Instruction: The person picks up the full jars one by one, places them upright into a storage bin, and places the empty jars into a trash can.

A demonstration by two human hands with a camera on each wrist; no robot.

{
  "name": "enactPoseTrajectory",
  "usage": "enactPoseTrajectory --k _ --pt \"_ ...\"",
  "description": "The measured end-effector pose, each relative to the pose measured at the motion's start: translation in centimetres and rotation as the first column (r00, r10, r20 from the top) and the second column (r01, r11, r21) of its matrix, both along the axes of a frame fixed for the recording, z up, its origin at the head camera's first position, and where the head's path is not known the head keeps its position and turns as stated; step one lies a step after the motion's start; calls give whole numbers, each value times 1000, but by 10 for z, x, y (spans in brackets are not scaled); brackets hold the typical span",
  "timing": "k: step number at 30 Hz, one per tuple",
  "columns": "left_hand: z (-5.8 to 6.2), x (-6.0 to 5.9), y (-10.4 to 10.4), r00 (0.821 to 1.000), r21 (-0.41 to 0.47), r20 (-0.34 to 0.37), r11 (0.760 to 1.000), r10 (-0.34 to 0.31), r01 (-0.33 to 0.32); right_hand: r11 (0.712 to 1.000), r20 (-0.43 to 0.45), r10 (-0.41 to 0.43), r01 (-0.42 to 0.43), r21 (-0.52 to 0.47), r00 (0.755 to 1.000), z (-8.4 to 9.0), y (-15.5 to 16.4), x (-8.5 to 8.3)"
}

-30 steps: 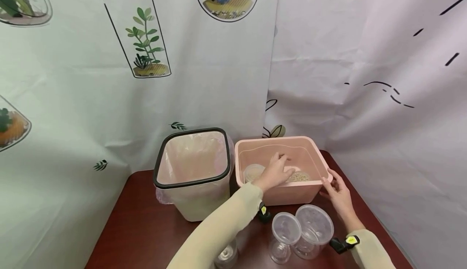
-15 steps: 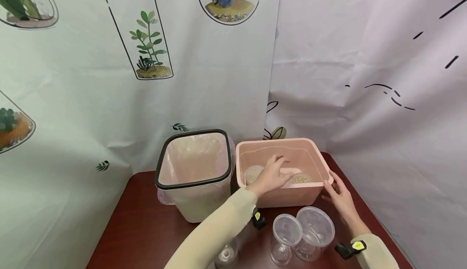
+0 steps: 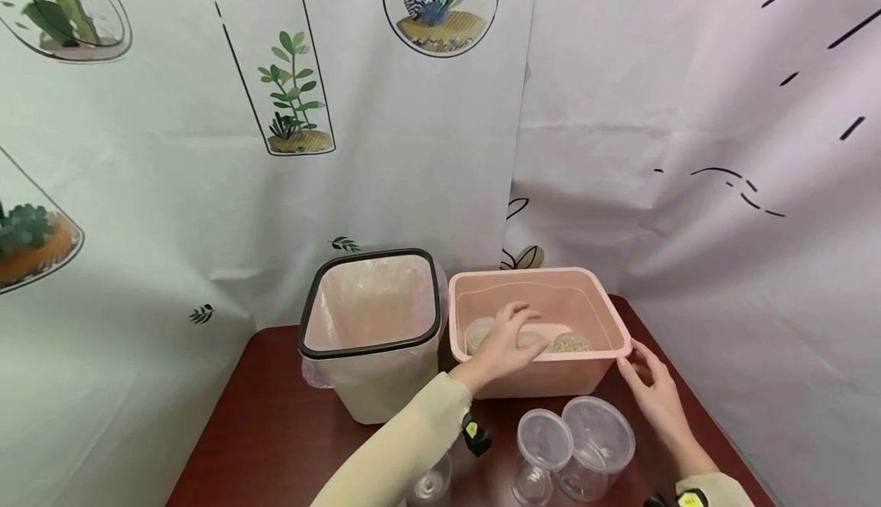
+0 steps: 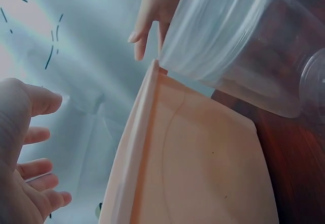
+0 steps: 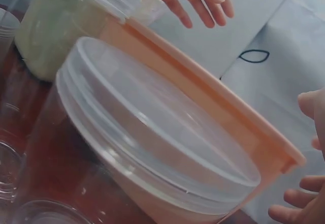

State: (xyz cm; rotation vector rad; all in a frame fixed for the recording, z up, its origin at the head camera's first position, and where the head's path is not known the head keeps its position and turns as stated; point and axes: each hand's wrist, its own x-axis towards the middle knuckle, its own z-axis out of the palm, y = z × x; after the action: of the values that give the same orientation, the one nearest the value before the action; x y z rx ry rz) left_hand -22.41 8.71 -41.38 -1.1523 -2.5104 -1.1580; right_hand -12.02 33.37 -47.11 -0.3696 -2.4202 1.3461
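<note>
My left hand [image 3: 505, 348] hovers over the front rim of a pink plastic bin [image 3: 606, 316], fingers spread and loosely bent around nothing. The left wrist view also has this hand [image 4: 25, 158], holding nothing. Beside the bin's front right corner is my right hand [image 3: 654, 392], thumb and fingertips right at the rim. From the right wrist, its fingers [image 5: 299, 198] look relaxed and apart. Inside the bin lie a round lidded tub [image 3: 479, 329] at the left, a tub of pale grains [image 3: 571, 342] at the right, and another partly hidden behind my left hand.
A lined bin with a black rim [image 3: 372, 348] stands left of the pink one. In front are a clear jar with a lid [image 3: 544, 442], a wider lidded jar [image 3: 600, 438] and another clear container [image 3: 430, 484], partly behind my left sleeve. A patterned cloth hangs behind.
My left hand has drawn back a little from the bin, toward the left and front. My right hand has eased slightly off the corner. The whole view has tilted up a little.
</note>
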Motion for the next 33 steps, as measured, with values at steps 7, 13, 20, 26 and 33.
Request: enactPoseTrajectory --k 7,13,20,26,33 --pt "-3 9 -20 997 51 -79 998 24 -20 999 -164 -30 26 -29 986 -1 -8 15" --pt "-1 20 -38 982 105 -179 993 64 -46 999 -215 -32 28 -18 976 4 -10 26" --pt "1 33 -63 981 113 -191 993 36 -15 998 -260 43 -31 49 965 7 -20 35" --pt "8 47 -81 949 100 -315 995 19 14 993 -284 106 -90 71 953 4 -28 44" --pt "15 62 -100 926 91 -378 996 25 10 985 -281 166 -148 86 945 -1 -32 50"
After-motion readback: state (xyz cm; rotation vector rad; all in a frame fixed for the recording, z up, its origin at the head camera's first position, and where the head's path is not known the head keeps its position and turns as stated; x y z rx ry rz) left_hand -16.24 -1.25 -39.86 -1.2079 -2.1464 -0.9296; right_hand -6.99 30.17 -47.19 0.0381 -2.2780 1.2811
